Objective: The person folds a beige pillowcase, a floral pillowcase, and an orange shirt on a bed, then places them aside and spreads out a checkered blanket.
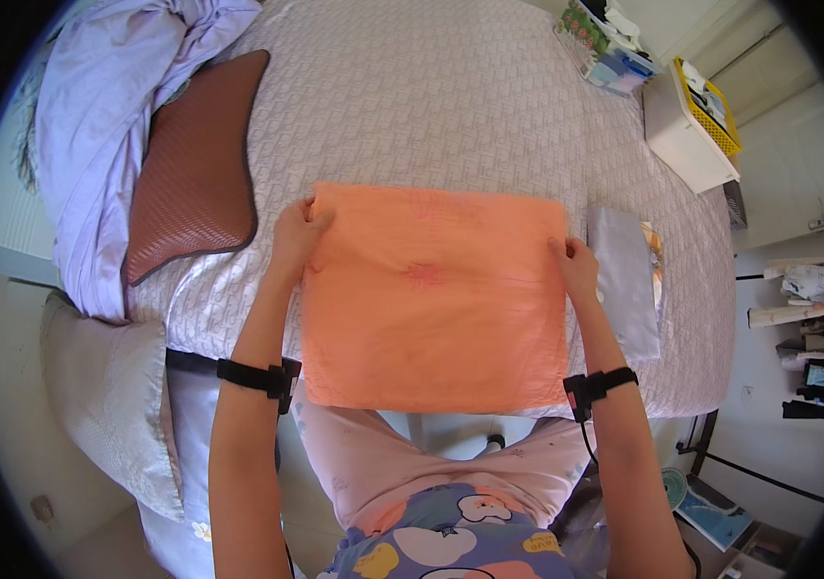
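An orange cloth, with reddish patches near its middle and far edge, is spread flat in front of me. It lies over the near edge of the bed and reaches my lap. My left hand grips its left edge near the far corner, the fingertips partly hidden. On the opposite side my right hand pinches the right edge, thumb against bent fingers. Just right of that hand, a folded grey cloth rests on the bed, with a flower-patterned cloth showing from beneath it.
A quilted bedspread covers the bed. At left are a brown woven pillow, a lilac sheet and a pale pillow. A white bin with a yellow basket and a clear box stand at the far right.
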The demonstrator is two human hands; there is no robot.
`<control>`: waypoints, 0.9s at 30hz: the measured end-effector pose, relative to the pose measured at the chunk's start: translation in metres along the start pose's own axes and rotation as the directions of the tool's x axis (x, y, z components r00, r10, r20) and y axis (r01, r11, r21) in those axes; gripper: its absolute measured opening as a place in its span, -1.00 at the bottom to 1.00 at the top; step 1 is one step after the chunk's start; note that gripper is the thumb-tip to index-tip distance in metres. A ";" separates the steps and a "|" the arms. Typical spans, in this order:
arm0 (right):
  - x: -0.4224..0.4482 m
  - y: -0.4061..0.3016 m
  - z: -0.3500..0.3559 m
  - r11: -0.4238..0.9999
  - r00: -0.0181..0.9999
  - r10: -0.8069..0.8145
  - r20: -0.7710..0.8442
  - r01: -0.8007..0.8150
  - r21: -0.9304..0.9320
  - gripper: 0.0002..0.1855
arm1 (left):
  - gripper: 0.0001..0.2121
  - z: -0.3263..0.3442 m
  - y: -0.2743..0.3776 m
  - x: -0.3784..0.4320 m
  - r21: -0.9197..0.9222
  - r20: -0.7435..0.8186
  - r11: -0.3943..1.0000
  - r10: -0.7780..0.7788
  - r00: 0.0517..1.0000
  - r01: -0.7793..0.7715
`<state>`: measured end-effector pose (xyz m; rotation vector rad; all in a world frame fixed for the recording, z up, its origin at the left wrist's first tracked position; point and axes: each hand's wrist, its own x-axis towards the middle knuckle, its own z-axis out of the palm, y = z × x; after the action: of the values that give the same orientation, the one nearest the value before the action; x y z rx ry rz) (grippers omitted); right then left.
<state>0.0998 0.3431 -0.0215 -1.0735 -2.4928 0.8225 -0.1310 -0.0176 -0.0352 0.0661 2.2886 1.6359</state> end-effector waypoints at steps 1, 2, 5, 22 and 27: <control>0.005 -0.003 0.000 0.998 0.998 0.029 0.059 -0.026 -0.056 -0.66 | -0.72 0.001 0.008 0.001 0.169 -0.069 0.982 0.093 0.993 -0.081; 0.008 0.001 0.002 0.997 0.998 0.040 0.055 -0.036 -0.064 -0.66 | -0.67 0.004 0.014 0.002 0.337 -0.122 0.930 0.197 0.973 -0.146; 0.014 0.006 0.013 0.998 0.999 0.030 -0.018 -0.031 -0.062 -0.70 | -0.56 0.010 0.013 0.005 0.449 -0.083 0.888 0.153 0.985 -0.100; -0.122 0.004 -0.030 0.677 0.607 -0.614 0.504 0.734 -0.060 -0.45 | -0.52 0.008 -0.013 -0.132 0.644 0.669 0.197 0.322 0.670 -0.739; -0.151 0.053 -0.076 0.818 0.831 -0.459 0.315 0.533 -0.217 -0.48 | -0.52 -0.051 -0.024 -0.156 0.773 0.429 0.288 0.420 0.800 -0.566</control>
<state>0.2682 0.2905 -0.0015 -0.3416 -2.9794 0.4488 0.0052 -0.1075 -0.0061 1.2263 2.8787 0.3064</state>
